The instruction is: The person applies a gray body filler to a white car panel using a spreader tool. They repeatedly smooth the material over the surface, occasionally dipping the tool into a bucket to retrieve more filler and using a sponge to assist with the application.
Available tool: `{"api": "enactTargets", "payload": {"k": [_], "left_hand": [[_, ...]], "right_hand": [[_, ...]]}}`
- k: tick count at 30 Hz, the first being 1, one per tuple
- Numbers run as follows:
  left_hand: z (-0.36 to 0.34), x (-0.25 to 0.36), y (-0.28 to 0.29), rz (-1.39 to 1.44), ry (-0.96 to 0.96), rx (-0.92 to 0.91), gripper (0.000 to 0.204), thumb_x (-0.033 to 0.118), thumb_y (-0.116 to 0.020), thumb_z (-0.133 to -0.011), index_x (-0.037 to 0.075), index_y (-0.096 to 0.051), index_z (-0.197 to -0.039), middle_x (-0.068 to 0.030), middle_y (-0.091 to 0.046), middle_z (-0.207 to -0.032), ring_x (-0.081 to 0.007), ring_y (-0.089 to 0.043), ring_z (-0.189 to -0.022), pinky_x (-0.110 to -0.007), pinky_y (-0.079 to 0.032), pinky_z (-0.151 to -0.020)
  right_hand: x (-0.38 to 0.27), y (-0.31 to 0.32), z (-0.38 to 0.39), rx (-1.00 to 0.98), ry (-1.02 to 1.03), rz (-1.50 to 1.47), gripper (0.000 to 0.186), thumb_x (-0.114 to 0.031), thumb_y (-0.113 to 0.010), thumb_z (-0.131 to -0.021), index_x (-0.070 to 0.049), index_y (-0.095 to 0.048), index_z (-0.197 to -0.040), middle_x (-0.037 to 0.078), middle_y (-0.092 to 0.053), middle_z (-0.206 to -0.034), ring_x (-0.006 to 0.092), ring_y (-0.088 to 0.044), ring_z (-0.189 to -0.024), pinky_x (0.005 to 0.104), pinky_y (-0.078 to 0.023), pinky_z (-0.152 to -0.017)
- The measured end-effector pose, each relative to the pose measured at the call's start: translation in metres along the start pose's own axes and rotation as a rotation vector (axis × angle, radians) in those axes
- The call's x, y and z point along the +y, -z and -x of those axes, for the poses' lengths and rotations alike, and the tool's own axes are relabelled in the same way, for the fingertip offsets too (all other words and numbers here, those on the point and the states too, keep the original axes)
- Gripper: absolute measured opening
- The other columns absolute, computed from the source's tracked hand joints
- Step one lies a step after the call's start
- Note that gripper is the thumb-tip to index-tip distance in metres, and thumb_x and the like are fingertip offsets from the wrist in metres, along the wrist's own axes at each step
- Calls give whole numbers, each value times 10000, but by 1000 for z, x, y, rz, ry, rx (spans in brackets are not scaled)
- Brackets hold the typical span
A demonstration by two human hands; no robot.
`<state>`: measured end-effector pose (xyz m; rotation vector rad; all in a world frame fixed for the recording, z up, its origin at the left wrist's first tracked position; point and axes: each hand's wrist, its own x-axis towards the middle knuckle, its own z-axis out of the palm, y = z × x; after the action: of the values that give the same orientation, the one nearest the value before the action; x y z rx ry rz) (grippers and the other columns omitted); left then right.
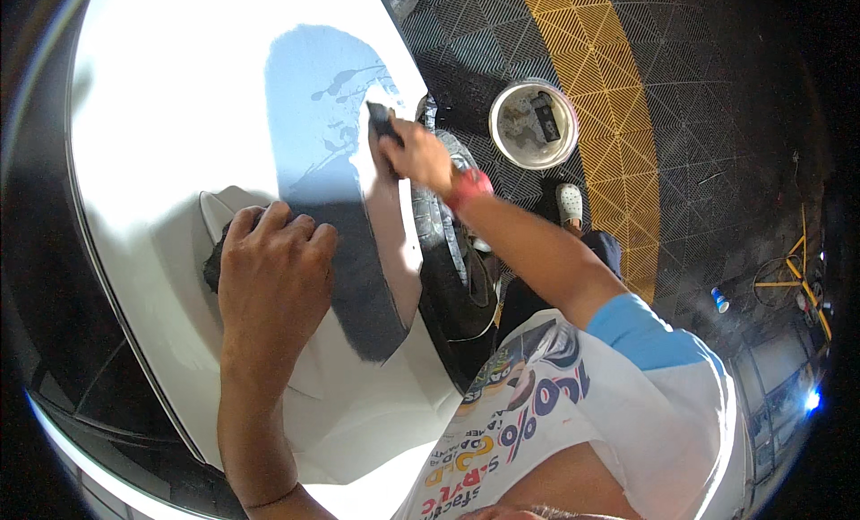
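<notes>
A white car body panel (pixel 152 117) lies before me with a long grey patch (pixel 313 81) on it, wet streaks across its upper part. My right hand (pixel 419 153) is closed round a small dark flat block (pixel 380 119), pressed to the patch's right edge near the wheel arch. My left hand (pixel 273 260) is curled over a black, rough-edged pad (pixel 213 262), which rests on the panel left of the patch. Most of that pad is hidden under the fingers. Beside it, a raised white form like a door handle (pixel 213 211) shows partly.
To the right of the wheel (pixel 452 251) stands a round white bucket (pixel 497 144) with murky water and a black block (pixel 544 117) in it. The floor is dark ribbed tile with a yellow band (pixel 618 135). A blue can (pixel 719 300) and yellow stand (pixel 797 271) are farther right.
</notes>
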<state>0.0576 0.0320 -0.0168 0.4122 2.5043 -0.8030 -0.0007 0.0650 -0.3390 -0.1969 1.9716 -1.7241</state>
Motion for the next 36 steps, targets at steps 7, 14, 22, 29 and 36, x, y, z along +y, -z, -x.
{"api": "enactTargets", "payload": {"k": [7,14,22,29,36], "left_hand": [[-11,-1,-1,41,-34,55,113,133,-828,-803,105,-723,-834,-53,-747,-870,-227,-709,-969,-456,-542,-1000],[-12,-2,7,-12,-45,57,82,133,-816,-821,105,-739,-823,-52,-746,-851,-222,-706,-941,-441,-549,-969],[-5,-5,-3,48,-30,42,39,118,-792,-849,113,-758,-831,-47,-753,-852,-205,-704,-921,-428,-548,-944],[-27,-4,7,17,-77,103,44,128,-786,-856,122,-755,-825,-46,-749,-843,-201,-701,-932,-428,-540,-965],[-8,-4,-12,46,-27,60,66,147,-809,-822,120,-749,-834,-35,-739,-843,-213,-700,-961,-442,-538,-974]], "right_hand": [[13,1,-7,39,48,-28,630,-351,-655,-993,4,-571,-1507,294,-745,-1198,473,-728,-1109,484,-585,-976],[8,7,-50,16,-60,97,631,-406,-624,-1004,-95,-551,-1549,273,-696,-1352,474,-724,-1137,522,-587,-987],[-14,-7,76,132,331,15,658,-287,-657,-995,-66,-494,-1593,282,-644,-1433,480,-631,-1314,532,-534,-1086],[36,28,-103,33,-27,163,549,-417,-572,-1043,-7,-624,-1405,326,-731,-1200,479,-734,-1073,517,-592,-943],[-3,-10,80,188,390,33,645,-233,-708,-987,-83,-516,-1585,235,-652,-1450,450,-636,-1302,507,-551,-1065]]}}
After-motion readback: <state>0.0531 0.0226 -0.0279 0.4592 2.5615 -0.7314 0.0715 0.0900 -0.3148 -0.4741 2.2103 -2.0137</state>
